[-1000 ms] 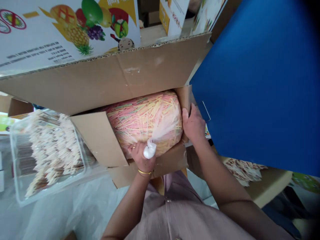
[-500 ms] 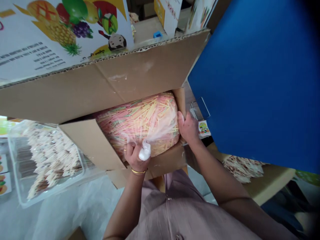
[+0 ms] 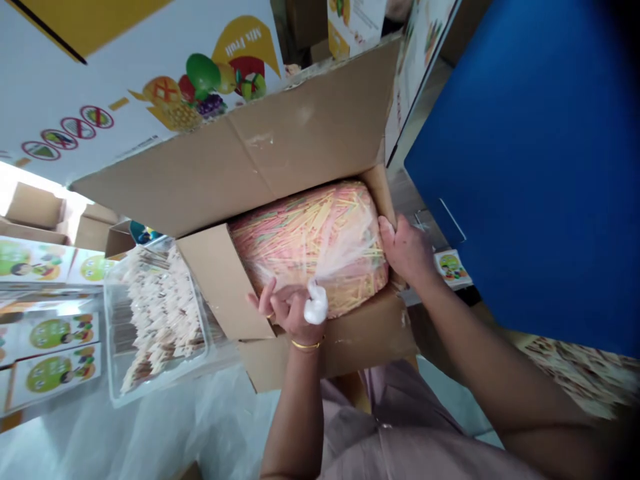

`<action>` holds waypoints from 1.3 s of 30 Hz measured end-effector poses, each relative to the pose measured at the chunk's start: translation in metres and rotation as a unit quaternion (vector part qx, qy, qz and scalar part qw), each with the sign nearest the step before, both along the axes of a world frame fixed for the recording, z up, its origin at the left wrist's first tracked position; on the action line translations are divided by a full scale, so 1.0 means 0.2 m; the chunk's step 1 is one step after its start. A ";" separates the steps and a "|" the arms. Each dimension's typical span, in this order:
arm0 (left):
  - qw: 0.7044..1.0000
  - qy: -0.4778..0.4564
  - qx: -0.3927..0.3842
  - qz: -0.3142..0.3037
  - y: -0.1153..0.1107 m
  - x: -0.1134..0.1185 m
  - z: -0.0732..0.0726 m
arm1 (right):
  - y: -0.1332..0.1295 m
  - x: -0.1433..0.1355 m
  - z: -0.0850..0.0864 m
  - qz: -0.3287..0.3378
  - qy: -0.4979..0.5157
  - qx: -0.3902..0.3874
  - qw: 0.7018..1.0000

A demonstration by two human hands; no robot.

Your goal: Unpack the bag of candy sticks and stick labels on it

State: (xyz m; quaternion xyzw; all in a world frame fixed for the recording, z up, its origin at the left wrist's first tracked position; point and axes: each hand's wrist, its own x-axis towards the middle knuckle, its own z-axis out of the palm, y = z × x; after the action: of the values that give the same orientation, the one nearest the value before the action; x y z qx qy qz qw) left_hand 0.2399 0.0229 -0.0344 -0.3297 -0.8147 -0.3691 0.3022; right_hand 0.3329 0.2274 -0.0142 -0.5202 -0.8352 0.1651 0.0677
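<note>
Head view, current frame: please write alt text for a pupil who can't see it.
An open cardboard box holds a clear bag of slender pastel pieces; a person's left hand is at the bag's twisted white end, the right hand grasping the right flap. A clear tub of pale items stands left.
</note>
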 end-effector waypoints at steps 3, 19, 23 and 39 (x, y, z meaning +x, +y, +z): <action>0.990 -0.034 0.061 -0.120 0.03 -0.05 0.03 | 0.01 -0.01 0.01 0.002 0.000 -0.004 1.000; 0.984 -0.172 0.045 -0.028 0.05 0.00 0.02 | -0.02 0.04 -0.05 0.004 0.019 0.042 0.999; 0.980 -0.194 0.000 -0.043 0.02 0.02 0.02 | -0.04 0.06 -0.06 0.004 0.035 0.052 0.998; 0.961 -0.261 -0.012 -0.089 -0.08 0.04 0.05 | -0.10 0.16 -0.14 0.017 0.145 0.035 0.989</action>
State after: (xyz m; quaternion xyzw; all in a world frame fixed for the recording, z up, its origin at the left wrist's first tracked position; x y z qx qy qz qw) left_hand 0.2484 0.0068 -0.0235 -0.2966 -0.8370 -0.4580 0.0411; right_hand 0.3659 0.2078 -0.0415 -0.4735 -0.8306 0.2107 0.2038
